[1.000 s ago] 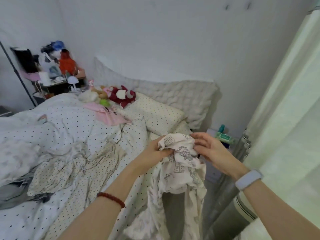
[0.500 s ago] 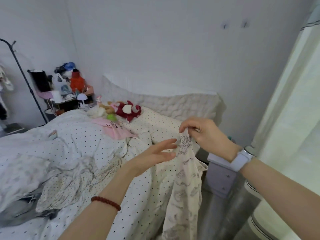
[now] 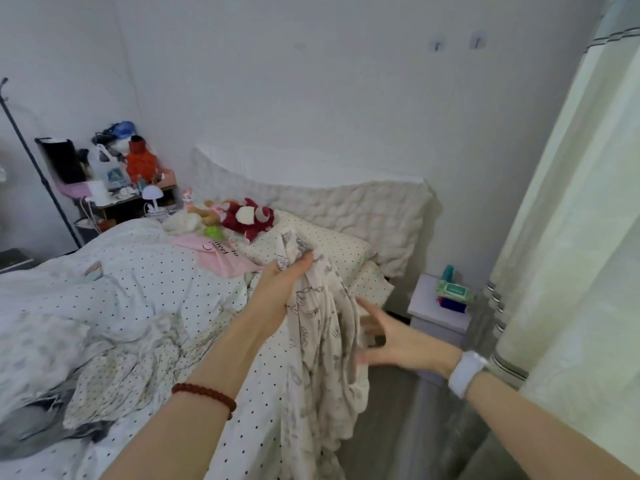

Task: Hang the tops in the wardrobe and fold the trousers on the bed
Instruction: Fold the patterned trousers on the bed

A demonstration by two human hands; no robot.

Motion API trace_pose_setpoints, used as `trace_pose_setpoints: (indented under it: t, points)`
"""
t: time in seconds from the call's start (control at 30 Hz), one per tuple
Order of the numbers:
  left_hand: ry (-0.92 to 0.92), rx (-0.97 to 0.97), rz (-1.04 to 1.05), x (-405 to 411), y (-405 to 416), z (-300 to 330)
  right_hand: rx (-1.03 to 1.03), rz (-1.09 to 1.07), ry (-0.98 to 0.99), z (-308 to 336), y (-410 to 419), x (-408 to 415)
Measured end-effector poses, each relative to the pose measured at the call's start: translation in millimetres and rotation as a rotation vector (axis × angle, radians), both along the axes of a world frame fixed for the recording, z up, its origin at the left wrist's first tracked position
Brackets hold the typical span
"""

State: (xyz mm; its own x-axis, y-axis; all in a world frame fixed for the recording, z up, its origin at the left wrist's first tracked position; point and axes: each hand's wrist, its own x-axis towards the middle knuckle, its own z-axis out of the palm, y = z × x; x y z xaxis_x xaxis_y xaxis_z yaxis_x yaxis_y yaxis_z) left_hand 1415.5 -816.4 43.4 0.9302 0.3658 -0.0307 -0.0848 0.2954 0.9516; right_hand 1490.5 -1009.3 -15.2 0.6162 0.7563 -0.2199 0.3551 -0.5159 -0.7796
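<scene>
On the left, crumpled clothes [image 3: 114,382] lie on our polka-dot bed [image 3: 145,289]. Our left hand [image 3: 282,289] closes its grip on a bunched printed garment [image 3: 322,358], holding it over the bed's edge so it hangs. Our right hand [image 3: 398,341] reaches with loose, spread fingers into the cloth, probably to sort it out.

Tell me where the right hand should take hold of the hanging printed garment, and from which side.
Grip the loose right-hand edge of the printed garment, below the left hand, coming in from the right. The cloth hangs bunched from that grip, and the open right hand is already beside that edge.
</scene>
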Motion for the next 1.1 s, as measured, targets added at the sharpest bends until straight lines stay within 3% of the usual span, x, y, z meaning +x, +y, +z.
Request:
trace_pose_setpoints:
  t: [0.07, 0.23, 0.4, 0.6, 0.73, 0.93, 1.0, 1.1]
  points:
    - [-0.014, -0.013, 0.027, -2, 9, 5, -0.055, 0.001, -0.005, -24, 10, -5]
    - [-0.023, 0.039, 0.096, -11, 19, 9, 0.147, 0.058, 0.08, -26, 52, -22]
    - [0.017, 0.066, 0.151, -25, 34, 13, 0.19, -0.125, -0.176, -43, 83, -18]
    - [0.076, 0.326, 0.306, -61, 93, 13, 0.334, -0.234, -0.29, -9, 57, 19]
    - [0.155, 0.524, 0.274, -79, 115, -1, 0.362, -0.292, -0.326, 28, 49, 35]
    - [0.086, 0.695, 0.391, -79, 113, 1, 0.473, -0.396, -0.541, 63, 51, 40]
    - [0.197, 0.779, 0.414, -69, 109, -7, 0.323, -0.396, -0.557, 58, 56, 45]
    - [0.375, 0.73, 0.404, -54, 94, -24, 0.119, -0.459, -0.466, 39, 55, 49]
